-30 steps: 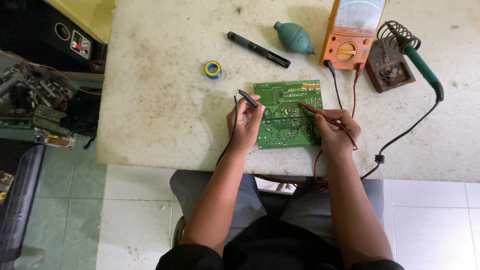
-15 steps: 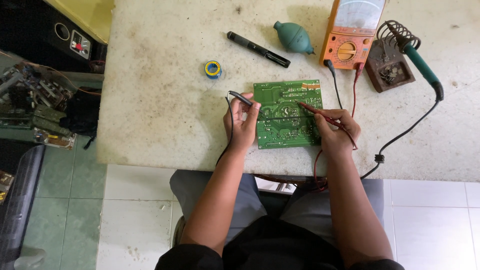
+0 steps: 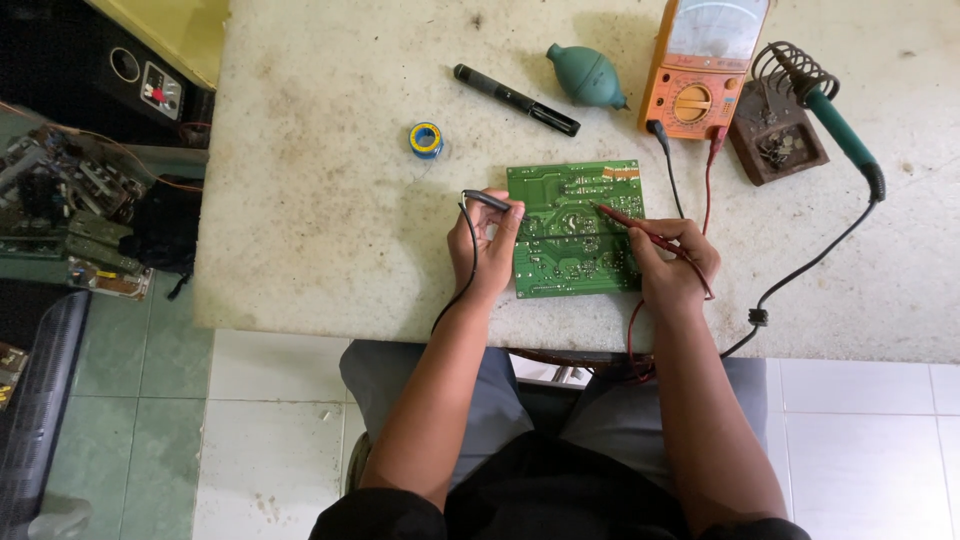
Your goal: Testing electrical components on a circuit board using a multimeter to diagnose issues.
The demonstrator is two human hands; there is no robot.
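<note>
— Worn and stained, our pale worktop (image 3: pixel 330 230) carries the green circuit board (image 3: pixel 575 228) near its front edge, solder side up, lying flat between our hands.

— We judge that board light and stiff but fragile; better to take it by the bare edges than by the soldered face.

— Our left hand (image 3: pixel 485 245) rests at the board's left edge, fingers curled around the black probe (image 3: pixel 488 200), which points at that edge.

— And our right hand (image 3: pixel 675 262) pinches the red probe (image 3: pixel 640 228) like a pen, tip down on the board's middle. Thin, slick shafts, we'd guess; a grip low on them looks steadiest.

— Both leads run back to the orange meter (image 3: pixel 700 70); beside it a soldering iron (image 3: pixel 835 120) sits in its stand.
</note>
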